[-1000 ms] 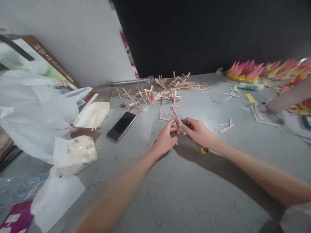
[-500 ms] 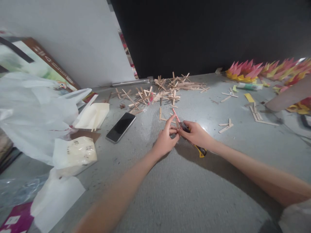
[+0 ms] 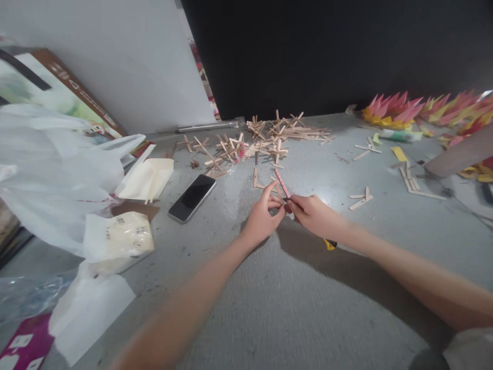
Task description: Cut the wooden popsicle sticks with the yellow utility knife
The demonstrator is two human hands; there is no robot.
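Note:
My right hand is closed around a utility knife; its yellow and black end sticks out below the palm, while most of the body is covered by my fingers. My left hand pinches a small wooden stick, its index finger stretched forward. The fingertips of both hands meet, so the stick's lower end is hidden. Just beyond them shows a pink-and-white striped rod. Flat wooden sticks joined at a corner lie on the table past my left fingers.
A heap of wooden sticks lies at the back. To the left are a phone, a wrapped packet and a white plastic bag. Right of my hands lie a small stick piece, pink-yellow paper flowers and a glue tube.
My right hand has shifted its grip, and its fingers now cover more of the knife, whose yellow end has moved slightly right. The left hand stays nearly in place.

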